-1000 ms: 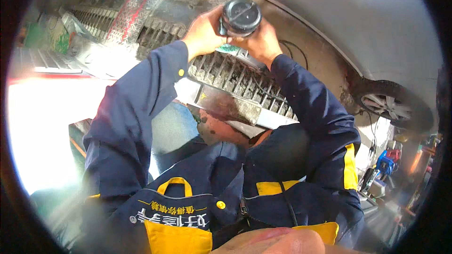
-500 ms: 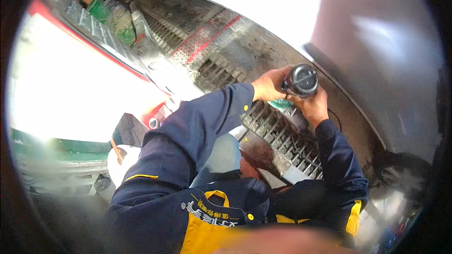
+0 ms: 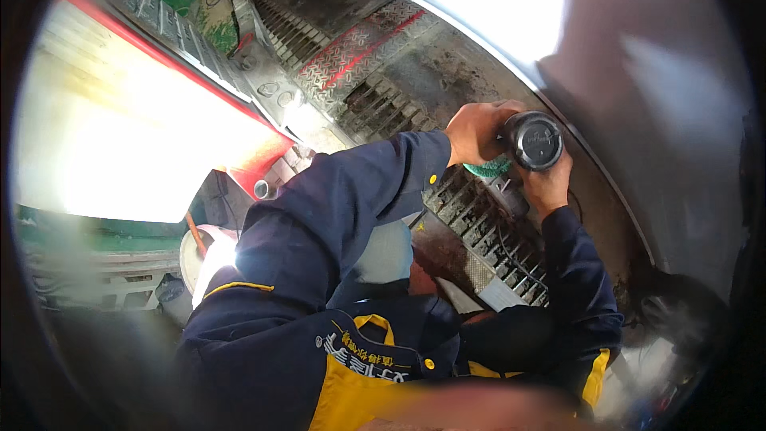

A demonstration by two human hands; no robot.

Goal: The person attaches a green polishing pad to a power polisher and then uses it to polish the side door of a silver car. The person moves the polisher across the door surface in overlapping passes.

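A dark bottle [image 3: 538, 141] is in both my hands, its round black end facing up toward me. My left hand [image 3: 479, 132] grips it from the left side, with fingers closed round it. My right hand [image 3: 548, 185] is closed on it from the near right, and the bottle covers part of its fingers. Just below the hands shows a round green pad [image 3: 488, 168], partly hidden by them. It appears joined to a greyish tool [image 3: 507, 195] with a dark cord, over the floor grating.
A shiny dark car panel [image 3: 662, 112] curves along the right, close to my hands. Below runs a metal floor grating [image 3: 455, 203] with a red-striped tread plate [image 3: 359, 48]. At the left are a bright red-edged panel [image 3: 120, 120] and a white bucket [image 3: 209, 251].
Both hands and the bottle have shifted slightly to the right. The bottle's round end now faces me more squarely, and the view has moved a little.
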